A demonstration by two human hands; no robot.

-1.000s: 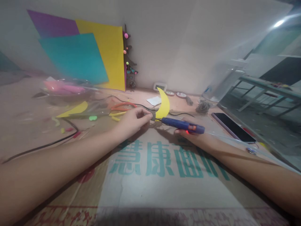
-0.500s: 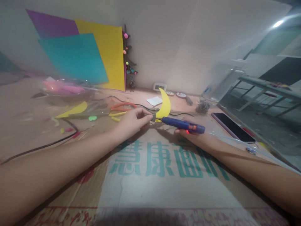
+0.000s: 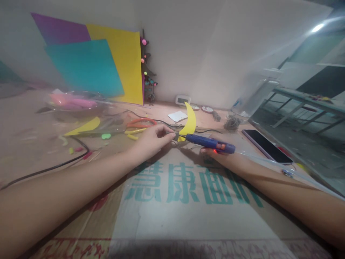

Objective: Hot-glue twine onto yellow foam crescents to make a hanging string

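My left hand (image 3: 161, 136) is closed in a pinch on a small grey piece (image 3: 176, 136) at the foot of a yellow crescent moon (image 3: 191, 120). The crescent stands upright, its lower tip by my fingertips. What the grey piece is made of is hard to make out. My right hand (image 3: 215, 147) is wrapped round a blue hot glue gun (image 3: 207, 142) with a red light glowing on its underside. The gun's thin nozzle points left and reaches the grey piece and the crescent's base; whether it touches cannot be told.
Orange-handled scissors (image 3: 141, 123) and a yellow offcut (image 3: 84, 127) lie left. A phone (image 3: 266, 145) and a ball of grey twine (image 3: 232, 123) are on the right. Coloured sheets (image 3: 86, 68) lean on the wall. A black cable (image 3: 54, 164) crosses the table.
The yellow crescent has shifted very slightly right and down. Both hands and the glue gun stay almost where they were.
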